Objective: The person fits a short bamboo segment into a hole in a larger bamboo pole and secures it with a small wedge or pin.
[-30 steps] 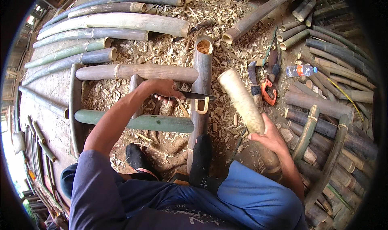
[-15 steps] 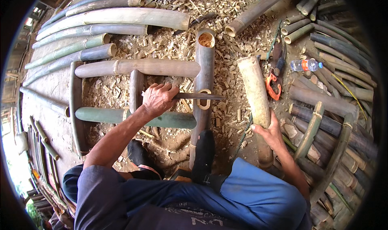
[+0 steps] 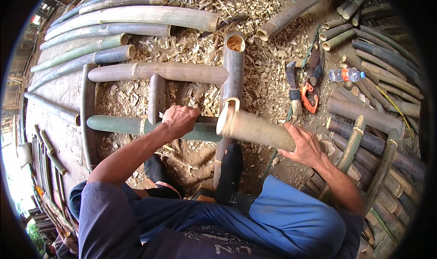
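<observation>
My left hand [image 3: 180,121] is closed round a narrow dark-bladed knife [image 3: 208,119], most of its blade hidden behind a thick pale bamboo length [image 3: 259,132]. My right hand [image 3: 304,145] grips that bamboo by its right end. Blurred by motion, its hollow left end lies over the thick bamboo post [image 3: 234,72] of a ladder-like frame. Just above that end shows the pale rim of a cut opening [image 3: 232,102] in the post. Whether bamboo and knife touch cannot be told. A brownish rail [image 3: 177,72] and a green rail [image 3: 114,124] run left from the post.
My dark-socked foot [image 3: 231,165] rests against the post's lower part. At right lie a horn-handled knife [image 3: 294,88], an orange-handled tool [image 3: 310,97], a plastic bottle [image 3: 344,74] and stacked bamboo [image 3: 364,111]. Bamboo poles [image 3: 136,17] fill the upper left; wood chips [image 3: 259,81] cover the ground.
My right hand has swung the pale bamboo leftward from near upright to lying across the post, uncovering the horn-handled knife. My left hand has moved slightly down with its knife.
</observation>
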### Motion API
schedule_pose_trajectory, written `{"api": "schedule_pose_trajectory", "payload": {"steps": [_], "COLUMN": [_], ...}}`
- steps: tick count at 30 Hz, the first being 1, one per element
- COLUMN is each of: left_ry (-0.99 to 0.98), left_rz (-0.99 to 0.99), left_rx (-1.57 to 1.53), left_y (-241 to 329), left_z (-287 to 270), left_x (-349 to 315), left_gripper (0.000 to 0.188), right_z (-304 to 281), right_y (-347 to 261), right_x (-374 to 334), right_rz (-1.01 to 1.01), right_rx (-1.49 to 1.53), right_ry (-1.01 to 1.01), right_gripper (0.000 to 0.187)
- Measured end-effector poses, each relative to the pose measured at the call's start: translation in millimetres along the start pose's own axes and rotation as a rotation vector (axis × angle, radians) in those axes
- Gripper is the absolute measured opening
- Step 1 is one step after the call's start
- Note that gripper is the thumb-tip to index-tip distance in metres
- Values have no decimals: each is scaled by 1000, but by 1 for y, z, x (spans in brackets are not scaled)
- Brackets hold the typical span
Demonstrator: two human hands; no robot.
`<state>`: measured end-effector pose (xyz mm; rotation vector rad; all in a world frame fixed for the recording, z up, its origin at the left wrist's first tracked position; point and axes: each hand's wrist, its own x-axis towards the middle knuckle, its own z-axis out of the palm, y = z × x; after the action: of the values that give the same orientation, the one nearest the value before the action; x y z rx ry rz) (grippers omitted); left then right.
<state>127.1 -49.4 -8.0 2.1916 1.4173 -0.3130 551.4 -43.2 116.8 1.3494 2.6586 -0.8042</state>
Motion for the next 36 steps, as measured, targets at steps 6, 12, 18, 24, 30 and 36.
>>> {"api": "schedule_pose_trajectory", "payload": {"steps": [6, 12, 18, 24, 30, 36], "left_ry": [-58, -97, -95, -56, -24, 6], "left_rz": [9, -33, -68, -38, -54, -77], "left_rx": [14, 13, 12, 31, 40, 56], "left_y": [-2, 6, 4, 7, 0, 2], "left_z": [4, -8, -5, 3, 10, 11], "left_x": [6, 8, 3, 9, 4, 10], "left_gripper": [17, 15, 14, 15, 15, 16], "right_z": [-23, -24, -42, -36, -47, -42], "right_y": [41, 53, 19, 57, 21, 30], "right_x": [25, 22, 29, 34, 33, 32], "right_rz": [-238, -585, -172, -450, -674, -316], "right_rx": [-551, -495, -519, -599, -446, -650], "right_ry": [-140, -77, -270, -97, -117, -177], "right_gripper": [91, 77, 81, 76, 87, 85]}}
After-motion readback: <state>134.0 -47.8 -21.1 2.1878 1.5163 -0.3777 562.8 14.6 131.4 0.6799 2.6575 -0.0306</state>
